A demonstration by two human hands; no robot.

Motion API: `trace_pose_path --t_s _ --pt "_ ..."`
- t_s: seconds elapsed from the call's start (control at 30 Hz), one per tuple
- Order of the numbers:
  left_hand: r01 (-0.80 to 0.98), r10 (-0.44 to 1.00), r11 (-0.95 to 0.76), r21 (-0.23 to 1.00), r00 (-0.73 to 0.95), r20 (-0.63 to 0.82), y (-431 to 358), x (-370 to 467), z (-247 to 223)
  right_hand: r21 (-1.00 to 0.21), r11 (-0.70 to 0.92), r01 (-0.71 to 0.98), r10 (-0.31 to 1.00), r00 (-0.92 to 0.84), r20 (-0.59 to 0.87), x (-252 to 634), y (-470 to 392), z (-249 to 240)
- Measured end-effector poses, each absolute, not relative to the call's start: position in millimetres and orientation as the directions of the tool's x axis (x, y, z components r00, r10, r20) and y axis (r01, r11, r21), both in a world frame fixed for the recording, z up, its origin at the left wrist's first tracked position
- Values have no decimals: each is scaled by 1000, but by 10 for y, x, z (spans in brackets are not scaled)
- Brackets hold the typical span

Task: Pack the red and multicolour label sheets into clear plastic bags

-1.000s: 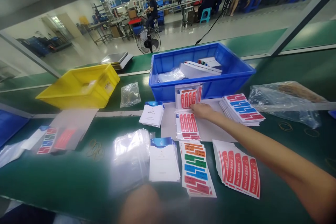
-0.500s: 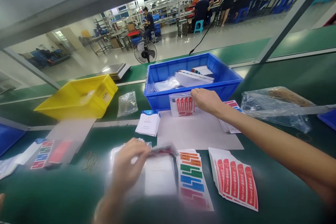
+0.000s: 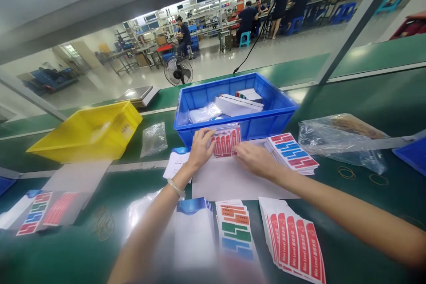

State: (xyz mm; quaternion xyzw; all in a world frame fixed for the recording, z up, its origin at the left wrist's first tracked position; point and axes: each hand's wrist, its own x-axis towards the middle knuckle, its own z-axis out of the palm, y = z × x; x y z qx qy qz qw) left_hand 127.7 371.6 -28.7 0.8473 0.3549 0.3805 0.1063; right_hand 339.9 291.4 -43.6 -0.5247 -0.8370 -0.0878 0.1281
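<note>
In front of the blue bin, a stack of red label sheets in clear bags (image 3: 224,144) stands on edge between my hands. My left hand (image 3: 201,147), with a pale bangle at its wrist, is closed on the stack's left side. At the lower right edge, my right hand (image 3: 252,158) has its fingers pressed against the bags; its fingertips are partly hidden. Under the hands lies a pale sheet (image 3: 219,182). Nearer me are blue-topped white leaflets (image 3: 195,230), multicoloured label sheets (image 3: 235,226) and fanned red level-label sheets (image 3: 294,239).
The blue bin (image 3: 276,113) holds bags and paper. A tilted yellow bin (image 3: 83,135) stands at left, a clear bag (image 3: 154,139) beside it. To the right are red-and-blue label sheets (image 3: 291,151), a large plastic bag (image 3: 339,137) and rubber bands (image 3: 346,173). Several people work beyond the fan (image 3: 179,71).
My left hand has moved up and away from the leaflets, bringing its flat packet to the bagged sheets. My right hand has dropped from their top to their lower right edge.
</note>
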Motion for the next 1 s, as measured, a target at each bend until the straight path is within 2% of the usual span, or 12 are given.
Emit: trace_pose_path --t_s 0.1,0.2,0.27,0.37,0.47,0.6,0.7,0.8,0.9,1.0 --pt "570 698 -699 433 411 586 3519 1083 -168 21 572 820 784 -554 279 3257 2929 -719" --pt "605 716 -669 432 368 593 3137 745 -10 5 566 824 787 -542 295 3145 3063 -888" --pt "626 766 -605 492 289 575 2800 451 43 -11 544 839 802 -516 299 3075 3100 -896" --pt "685 880 -410 603 123 459 2218 -8 -23 -37 540 841 811 -508 289 2896 2918 -781" --pt "636 932 -112 764 -199 302 1614 -347 -220 -66 616 785 769 -581 266 2577 2476 -639" --pt "575 925 46 817 -332 182 921 -489 -514 -97 783 614 619 -754 219 2063 1821 -712" --pt "366 916 199 909 -400 -40 547 -414 -709 -37 820 571 560 -786 262 1775 1457 -969" --pt "102 897 325 940 -350 -272 322 -256 -838 21 838 546 514 -801 307 1654 1176 -1142" --pt "-144 858 439 887 -224 -461 231 -94 -870 11 855 518 477 -794 377 1662 862 -1120" --pt "-322 801 536 780 -98 -591 205 3 -852 -102 880 464 458 -770 443 1738 539 -1002"
